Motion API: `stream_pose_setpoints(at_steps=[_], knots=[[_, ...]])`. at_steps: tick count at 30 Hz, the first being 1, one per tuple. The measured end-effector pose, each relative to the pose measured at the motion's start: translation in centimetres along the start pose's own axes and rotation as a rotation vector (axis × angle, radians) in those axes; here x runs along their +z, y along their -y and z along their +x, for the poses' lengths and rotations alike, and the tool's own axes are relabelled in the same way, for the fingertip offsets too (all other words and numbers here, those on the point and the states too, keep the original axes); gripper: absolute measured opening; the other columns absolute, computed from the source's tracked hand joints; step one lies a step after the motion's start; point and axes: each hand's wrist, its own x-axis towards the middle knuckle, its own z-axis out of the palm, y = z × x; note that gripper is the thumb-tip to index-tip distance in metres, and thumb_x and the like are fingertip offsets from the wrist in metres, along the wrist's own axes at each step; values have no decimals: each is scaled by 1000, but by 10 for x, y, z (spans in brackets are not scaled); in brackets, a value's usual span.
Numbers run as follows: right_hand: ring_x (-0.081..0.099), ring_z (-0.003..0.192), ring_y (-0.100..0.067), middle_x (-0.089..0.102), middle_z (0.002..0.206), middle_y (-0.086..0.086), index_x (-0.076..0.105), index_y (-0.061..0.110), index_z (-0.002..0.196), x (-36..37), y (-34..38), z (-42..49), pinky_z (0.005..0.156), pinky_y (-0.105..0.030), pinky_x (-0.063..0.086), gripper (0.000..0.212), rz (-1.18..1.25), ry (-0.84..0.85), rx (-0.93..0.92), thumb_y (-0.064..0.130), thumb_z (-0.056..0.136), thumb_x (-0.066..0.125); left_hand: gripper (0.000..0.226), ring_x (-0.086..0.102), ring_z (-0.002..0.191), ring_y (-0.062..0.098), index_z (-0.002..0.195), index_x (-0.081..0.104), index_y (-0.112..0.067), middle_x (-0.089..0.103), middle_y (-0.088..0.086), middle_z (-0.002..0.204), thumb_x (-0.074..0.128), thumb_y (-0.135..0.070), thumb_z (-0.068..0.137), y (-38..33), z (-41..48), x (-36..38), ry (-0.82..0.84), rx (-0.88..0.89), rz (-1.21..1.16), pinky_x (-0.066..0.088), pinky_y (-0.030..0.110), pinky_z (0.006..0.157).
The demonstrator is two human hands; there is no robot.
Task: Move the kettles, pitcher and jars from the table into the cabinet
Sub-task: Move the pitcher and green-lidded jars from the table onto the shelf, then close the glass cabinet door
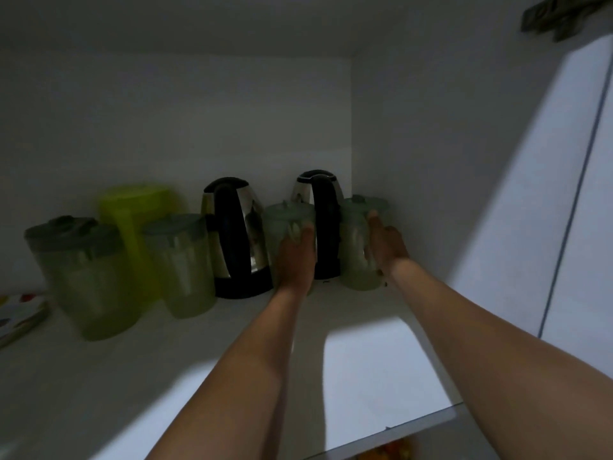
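Observation:
I look into a dim white cabinet. On its shelf (361,366) stand two steel kettles with black handles, one (235,240) in the middle and one (320,207) further right. A yellow-green pitcher (132,214) stands at the back left. Two green jars with grey-green lids (76,277) (180,263) stand at the left. My left hand (295,254) is wrapped around a third green jar (288,217) between the kettles. My right hand (386,240) grips a fourth green jar (356,247) by the right wall. Both jars stand upright on the shelf.
The cabinet's right wall (414,161) is close beside my right hand. An open white door (583,194) hangs at the right. A flat item with coloured spots (16,310) lies at the shelf's left edge. The shelf front is lit.

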Motion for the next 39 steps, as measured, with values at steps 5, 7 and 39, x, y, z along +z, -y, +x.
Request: stream_pose_setpoints(at_steps=[5, 7, 39], knots=[[51, 129, -38, 45, 148, -23, 22, -3, 151, -20, 10, -25, 104, -42, 43, 92, -111, -22, 64, 67, 93, 37, 79, 52, 131, 30, 136, 54, -10, 58, 6, 128, 61, -67, 82, -16, -33, -14, 64, -96, 168, 41, 26, 95], [51, 127, -40, 46, 144, -26, 26, -3, 145, -30, 10, -36, 99, -40, 43, 79, -169, -59, 36, 59, 98, 37, 82, 47, 135, 32, 145, 43, -2, 50, 13, 145, 59, -59, 88, -14, -41, -17, 28, -152, 345, 39, 28, 94], [35, 140, -35, 33, 156, -13, 31, 10, 148, -236, 40, -480, 111, -56, 35, 65, -831, -110, -511, 54, 100, 33, 62, 13, 152, 28, 156, 19, -11, 16, 12, 165, 28, -43, 104, -166, -485, -114, 215, 431, 1071, 9, 58, 120]])
